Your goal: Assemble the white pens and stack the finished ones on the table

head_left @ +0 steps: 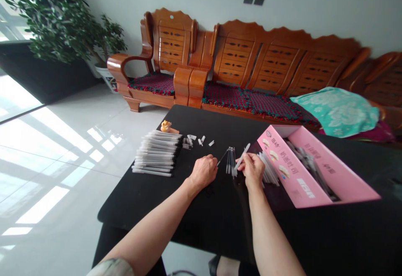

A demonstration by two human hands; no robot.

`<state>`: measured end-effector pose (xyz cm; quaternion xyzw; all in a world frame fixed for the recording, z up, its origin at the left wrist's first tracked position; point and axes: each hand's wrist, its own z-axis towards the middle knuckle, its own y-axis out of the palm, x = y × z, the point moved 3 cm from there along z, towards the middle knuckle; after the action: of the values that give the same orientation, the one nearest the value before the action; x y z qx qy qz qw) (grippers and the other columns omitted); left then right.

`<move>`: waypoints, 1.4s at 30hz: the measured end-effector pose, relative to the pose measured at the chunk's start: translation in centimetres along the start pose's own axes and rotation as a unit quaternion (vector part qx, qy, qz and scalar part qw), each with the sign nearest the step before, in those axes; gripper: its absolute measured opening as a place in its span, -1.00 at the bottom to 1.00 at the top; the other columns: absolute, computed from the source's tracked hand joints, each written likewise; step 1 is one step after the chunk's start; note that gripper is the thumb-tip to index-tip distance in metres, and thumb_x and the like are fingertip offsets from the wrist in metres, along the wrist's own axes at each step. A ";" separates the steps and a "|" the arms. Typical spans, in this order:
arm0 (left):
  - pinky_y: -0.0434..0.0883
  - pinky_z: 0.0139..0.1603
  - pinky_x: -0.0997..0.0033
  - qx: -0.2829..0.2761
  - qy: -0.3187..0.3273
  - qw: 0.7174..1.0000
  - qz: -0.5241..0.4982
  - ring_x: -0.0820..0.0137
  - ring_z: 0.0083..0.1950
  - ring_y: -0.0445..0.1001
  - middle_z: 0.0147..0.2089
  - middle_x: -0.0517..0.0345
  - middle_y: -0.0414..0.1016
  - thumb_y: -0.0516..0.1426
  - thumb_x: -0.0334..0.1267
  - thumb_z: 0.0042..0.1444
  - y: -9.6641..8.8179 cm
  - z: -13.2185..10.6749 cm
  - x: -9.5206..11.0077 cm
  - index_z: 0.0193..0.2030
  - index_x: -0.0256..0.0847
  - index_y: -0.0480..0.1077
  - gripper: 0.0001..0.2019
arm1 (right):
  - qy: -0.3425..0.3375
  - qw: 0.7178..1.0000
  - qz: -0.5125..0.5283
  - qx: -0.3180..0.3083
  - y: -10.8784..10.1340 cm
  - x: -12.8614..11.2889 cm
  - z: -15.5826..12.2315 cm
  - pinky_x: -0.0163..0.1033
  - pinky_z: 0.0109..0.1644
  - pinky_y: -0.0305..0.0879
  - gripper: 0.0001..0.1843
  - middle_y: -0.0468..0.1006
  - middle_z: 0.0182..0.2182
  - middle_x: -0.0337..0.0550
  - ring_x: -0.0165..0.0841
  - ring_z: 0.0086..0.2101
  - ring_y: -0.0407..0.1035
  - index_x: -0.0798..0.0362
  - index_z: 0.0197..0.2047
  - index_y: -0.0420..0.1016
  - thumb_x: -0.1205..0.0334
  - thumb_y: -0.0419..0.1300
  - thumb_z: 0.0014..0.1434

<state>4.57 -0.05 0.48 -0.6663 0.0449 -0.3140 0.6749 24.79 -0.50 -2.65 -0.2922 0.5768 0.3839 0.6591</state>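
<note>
My left hand [203, 171] is closed on a thin dark pen refill [222, 158], which sticks out to the right between the fingers. A whitish pen barrel [243, 155] is pinched in my right hand [253, 170], tilted with its far end up. Between the hands, several refills [230, 159] lie side by side on the black table [194, 200]. Loose pale barrels [270, 172] lie just right of my right hand, partly hidden by it. To the left, a neat stack of frosted pens [157, 153] has its dark ends facing right. Several small white caps [200, 141] are scattered beyond my left hand.
An open pink box [290, 173] holding dark and grey sticks stands on the right of the table. A small yellow figurine [166, 126] sits behind the pen stack. Beyond the table are a wooden sofa [238, 62], a turquoise cloth [341, 110] and a potted plant [65, 20].
</note>
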 end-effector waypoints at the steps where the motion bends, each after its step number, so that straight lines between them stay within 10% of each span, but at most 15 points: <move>1: 0.37 -0.26 0.39 0.006 -0.014 1.000 0.006 0.30 -0.24 0.52 -0.22 0.03 0.47 0.05 -0.26 0.20 0.0 0.0 -0.2 -0.28 -0.22 0.42 -0.85 | 0.014 1.000 0.019 -0.002 0.1 0.0 0.0 -0.48 -0.77 0.03 -0.66 0.60 -0.58 -0.13 -0.50 -0.77 0.30 0.14 -0.33 0.42 0.02 0.31 0.05; 15: 0.28 -0.37 0.51 0.070 -0.076 0.975 -0.197 0.43 -0.43 0.45 -0.47 0.16 0.52 0.12 -0.29 0.11 -1.7 0.2 -5.7 -0.34 -0.24 0.50 -0.86 | 0.032 0.979 0.198 0.029 -0.9 -1.0 0.7 -0.39 -0.64 0.32 -0.61 0.66 -0.45 -0.04 -0.36 -0.58 0.50 0.17 -0.16 0.48 0.26 0.38 -0.09; 42: 0.25 -0.36 0.53 0.044 0.030 0.971 -0.232 0.49 -0.43 0.40 -0.44 0.20 0.49 0.14 -0.36 0.09 -1.9 -0.2 -2.9 -0.35 -0.26 0.51 -0.89 | 0.051 0.976 0.213 0.007 -0.7 -1.2 0.6 -0.36 -0.58 0.44 -0.66 0.65 -0.49 -0.08 -0.36 -0.60 0.50 0.13 -0.23 0.44 0.26 0.39 -0.09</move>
<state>1.47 1.29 1.24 -0.6186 -0.1043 -0.4839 0.6102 25.63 -0.62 -1.39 -0.1770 0.6614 0.4957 0.5343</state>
